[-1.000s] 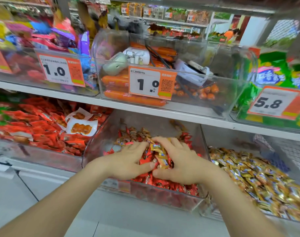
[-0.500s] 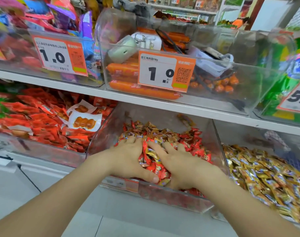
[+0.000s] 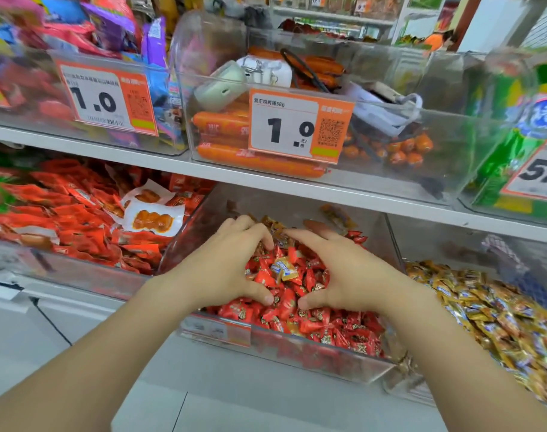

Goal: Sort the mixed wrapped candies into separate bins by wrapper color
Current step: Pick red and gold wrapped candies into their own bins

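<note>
A clear middle bin (image 3: pixel 297 357) on the lower shelf holds a heap of red-wrapped candies (image 3: pixel 337 328) with gold-wrapped ones mixed in. One gold candy (image 3: pixel 283 269) lies on top of the heap, between my hands. My left hand (image 3: pixel 225 263) rests on the candies at the left, fingers spread toward the back, thumb pointing right. My right hand (image 3: pixel 337 272) lies on the heap at the right, index finger stretched toward the back, thumb pointing left. Neither hand grips a candy. The bin to the right holds gold-wrapped candies (image 3: pixel 490 307).
To the left a bin (image 3: pixel 78 269) holds red snack packets. The upper shelf (image 3: pixel 203 173) carries clear bins with sausages (image 3: pixel 253 160), colourful packs and orange price tags (image 3: pixel 297 126). Below the bins is a white cabinet front (image 3: pixel 203 400).
My hands let go of the gold candies they held above the heap, pressed down onto the pile, then spread apart, leaving one gold candy between them. The camera moved closer.
</note>
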The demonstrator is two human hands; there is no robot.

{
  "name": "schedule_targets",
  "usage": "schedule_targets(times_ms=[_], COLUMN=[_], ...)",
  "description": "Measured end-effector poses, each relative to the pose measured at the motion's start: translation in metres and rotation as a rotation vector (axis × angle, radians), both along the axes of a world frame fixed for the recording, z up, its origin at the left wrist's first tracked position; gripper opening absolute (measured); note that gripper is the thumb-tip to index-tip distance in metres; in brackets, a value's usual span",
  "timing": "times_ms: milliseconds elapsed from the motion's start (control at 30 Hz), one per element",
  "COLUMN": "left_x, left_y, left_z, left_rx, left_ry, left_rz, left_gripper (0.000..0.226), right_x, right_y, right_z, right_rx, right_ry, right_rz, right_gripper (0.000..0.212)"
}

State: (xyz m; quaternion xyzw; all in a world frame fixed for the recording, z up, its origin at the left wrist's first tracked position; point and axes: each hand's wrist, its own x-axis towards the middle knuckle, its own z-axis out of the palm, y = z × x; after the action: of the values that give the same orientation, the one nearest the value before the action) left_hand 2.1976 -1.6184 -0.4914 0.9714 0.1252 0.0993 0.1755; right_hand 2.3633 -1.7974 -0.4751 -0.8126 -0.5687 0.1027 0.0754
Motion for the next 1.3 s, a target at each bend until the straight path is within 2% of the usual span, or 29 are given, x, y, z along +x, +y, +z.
schedule_targets(times_ms=[67, 167, 200, 267, 367, 433, 533, 600, 667, 800, 900, 1000, 1100, 1200, 1300], left_x=[-0.003, -0.006, -0.005, 0.000, 0.011, 0.017, 0.022, 0.024, 0.026, 0.025, 0.022, 0.018, 0.015, 0.011, 0.009], left_y=[0.002, 0.002, 0.000, -0.006, -0.016, -0.020, -0.019, -0.016, -0.013, -0.010, -0.010, -0.011, -0.009, -0.006, -0.003], left_z=[0.000, -0.001, -0.002, -0.002, -0.003, -0.007, -0.013, -0.014, -0.013, -0.012, -0.011, -0.008, -0.007, -0.005, -0.001], left_rx=[-0.023, -0.009, -0.011, -0.031, 0.015, 0.064, 0.155, 0.165, 0.153, 0.093, 0.030, -0.063, -0.151, -0.185, -0.231], left_ry=[-0.016, -0.027, -0.050, -0.091, -0.067, -0.013, 0.036, 0.057, 0.061, 0.014, -0.005, -0.017, -0.002, 0.027, -0.006], left_rz=[-0.029, -0.090, -0.117, -0.152, -0.196, -0.226, -0.196, -0.168, -0.154, -0.155, -0.158, -0.144, -0.117, -0.089, -0.098], left_gripper=[0.067, 0.052, 0.052, 0.056, 0.050, 0.051, 0.047, 0.045, 0.038, 0.025, 0.017, 0.009, 0.014, 0.028, 0.022], right_x=[-0.005, -0.010, -0.014, -0.024, -0.033, -0.036, -0.043, -0.049, -0.051, -0.044, -0.034, -0.022, -0.012, -0.009, -0.009], right_y=[-0.009, -0.018, -0.019, -0.020, -0.013, -0.008, -0.002, 0.001, 0.003, -0.002, -0.015, -0.027, -0.033, -0.033, -0.032], right_z=[0.007, 0.015, 0.017, 0.014, 0.000, -0.005, -0.008, -0.010, -0.012, -0.013, -0.007, 0.000, 0.005, 0.007, 0.007], right_rx=[0.045, 0.184, 0.147, -0.028, -0.136, -0.137, -0.124, -0.119, -0.144, -0.154, 0.015, 0.270, 0.427, 0.487, 0.518], right_ry=[-0.040, -0.015, 0.060, 0.161, 0.095, 0.035, -0.167, -0.285, -0.318, -0.233, 0.023, 0.218, 0.236, 0.376, 0.377], right_rz=[-0.029, -0.005, 0.014, 0.060, 0.128, 0.131, 0.123, 0.128, 0.138, 0.165, 0.063, -0.065, -0.177, -0.242, -0.258], right_gripper=[0.109, 0.048, 0.032, 0.018, 0.014, 0.017, 0.027, 0.025, 0.025, 0.023, 0.022, 0.003, 0.013, 0.005, 0.018])
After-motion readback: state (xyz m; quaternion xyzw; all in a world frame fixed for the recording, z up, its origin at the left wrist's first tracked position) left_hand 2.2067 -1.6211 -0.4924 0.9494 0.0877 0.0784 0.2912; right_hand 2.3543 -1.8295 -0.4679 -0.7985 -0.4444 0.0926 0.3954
